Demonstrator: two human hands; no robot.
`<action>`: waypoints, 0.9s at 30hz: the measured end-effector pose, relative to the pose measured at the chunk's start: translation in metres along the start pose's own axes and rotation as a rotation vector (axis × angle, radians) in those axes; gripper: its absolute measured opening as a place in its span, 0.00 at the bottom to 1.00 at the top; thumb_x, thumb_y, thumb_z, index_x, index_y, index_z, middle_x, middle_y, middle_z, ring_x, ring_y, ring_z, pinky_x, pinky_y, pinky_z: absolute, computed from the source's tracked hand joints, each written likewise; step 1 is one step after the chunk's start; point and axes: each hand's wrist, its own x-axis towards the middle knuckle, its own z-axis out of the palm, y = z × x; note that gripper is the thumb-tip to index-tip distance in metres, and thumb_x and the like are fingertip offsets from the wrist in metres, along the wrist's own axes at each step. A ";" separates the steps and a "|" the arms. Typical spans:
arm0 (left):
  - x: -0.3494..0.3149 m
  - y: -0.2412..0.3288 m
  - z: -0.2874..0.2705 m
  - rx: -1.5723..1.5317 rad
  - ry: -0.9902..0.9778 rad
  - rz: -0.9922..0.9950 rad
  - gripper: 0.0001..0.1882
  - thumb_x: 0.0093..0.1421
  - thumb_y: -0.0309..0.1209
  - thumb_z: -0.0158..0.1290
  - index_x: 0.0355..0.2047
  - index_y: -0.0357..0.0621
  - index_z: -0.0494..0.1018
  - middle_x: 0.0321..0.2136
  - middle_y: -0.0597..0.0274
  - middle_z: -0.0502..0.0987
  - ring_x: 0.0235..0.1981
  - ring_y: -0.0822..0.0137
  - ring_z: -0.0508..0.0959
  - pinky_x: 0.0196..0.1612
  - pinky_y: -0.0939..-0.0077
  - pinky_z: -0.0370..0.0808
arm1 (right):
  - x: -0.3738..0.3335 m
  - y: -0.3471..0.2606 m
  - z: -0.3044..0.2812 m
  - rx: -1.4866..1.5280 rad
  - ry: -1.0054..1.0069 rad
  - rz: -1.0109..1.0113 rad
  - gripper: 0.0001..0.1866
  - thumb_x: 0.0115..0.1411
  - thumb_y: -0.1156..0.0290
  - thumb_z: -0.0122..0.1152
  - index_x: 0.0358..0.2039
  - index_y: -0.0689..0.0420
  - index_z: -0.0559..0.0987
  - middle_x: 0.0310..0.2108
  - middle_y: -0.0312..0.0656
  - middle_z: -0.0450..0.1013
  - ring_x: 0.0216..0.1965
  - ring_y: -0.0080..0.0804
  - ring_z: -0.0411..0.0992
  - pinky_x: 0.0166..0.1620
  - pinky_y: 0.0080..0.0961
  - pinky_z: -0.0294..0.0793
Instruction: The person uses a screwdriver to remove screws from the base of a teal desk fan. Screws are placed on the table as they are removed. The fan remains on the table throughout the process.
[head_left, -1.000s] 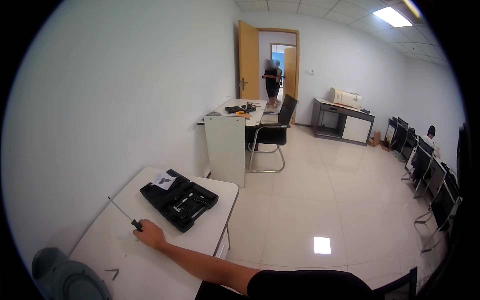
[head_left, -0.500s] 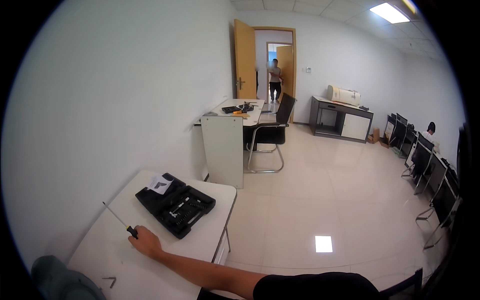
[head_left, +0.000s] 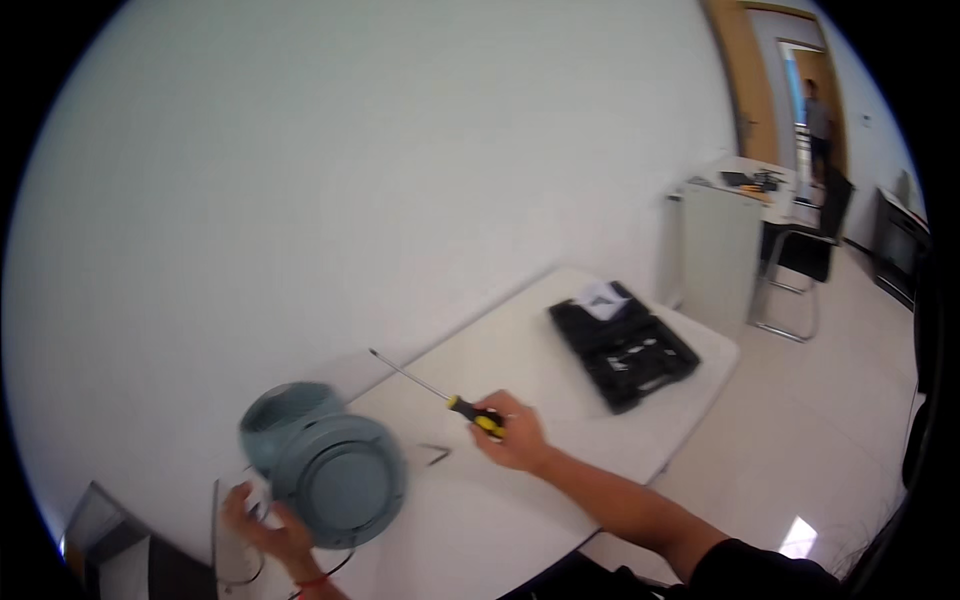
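The right hand (head_left: 510,430) is gripping a black-and-yellow screwdriver (head_left: 455,403) by its handle, fingers wrapping round it, and the steel shaft is pointing toward ten o'clock over the white table (head_left: 490,540). An L-shaped hex key (head_left: 436,455) is lying on the tabletop between eight and nine o'clock from that hand. Past it, in the same direction, a grey-green appliance (head_left: 345,485) is resting with its round, disc-like face showing.

At the appliance's eight o'clock, the left hand (head_left: 270,530) is holding its fingers spread; motion blur leaves it unclear whether it is touching the rim. A red band (head_left: 312,581) is circling that wrist.

At two o'clock from the right hand, a black tool case (head_left: 610,350) is lying unfolded, with white paper (head_left: 602,300) resting on its lid. Farther off, between one and two o'clock from the case, a desk (head_left: 722,250) is standing beside a black chair (head_left: 805,256), and a person (head_left: 817,120) is standing in the doorway.
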 end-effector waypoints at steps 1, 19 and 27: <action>0.005 0.010 -0.003 -0.077 -0.009 -0.009 0.28 0.68 0.47 0.52 0.56 0.36 0.69 0.49 0.50 0.73 0.53 0.51 0.71 0.57 0.53 0.67 | 0.004 -0.001 -0.003 0.028 -0.045 -0.180 0.21 0.54 0.72 0.73 0.48 0.55 0.75 0.34 0.43 0.77 0.25 0.39 0.78 0.26 0.30 0.76; -0.027 -0.004 -0.009 -0.763 -0.324 -0.715 0.22 0.72 0.42 0.48 0.52 0.31 0.72 0.43 0.58 0.77 0.43 0.68 0.74 0.51 0.73 0.71 | 0.020 -0.004 -0.017 -0.146 -0.271 -0.351 0.11 0.44 0.70 0.71 0.30 0.51 0.83 0.20 0.31 0.75 0.14 0.29 0.70 0.19 0.24 0.65; -0.026 0.001 -0.011 -0.747 -0.303 -0.839 0.21 0.73 0.42 0.46 0.46 0.33 0.72 0.36 0.61 0.75 0.39 0.71 0.71 0.46 0.77 0.69 | 0.022 -0.012 -0.020 -0.133 -0.312 -0.196 0.12 0.44 0.71 0.70 0.33 0.50 0.83 0.20 0.31 0.74 0.16 0.30 0.72 0.19 0.24 0.68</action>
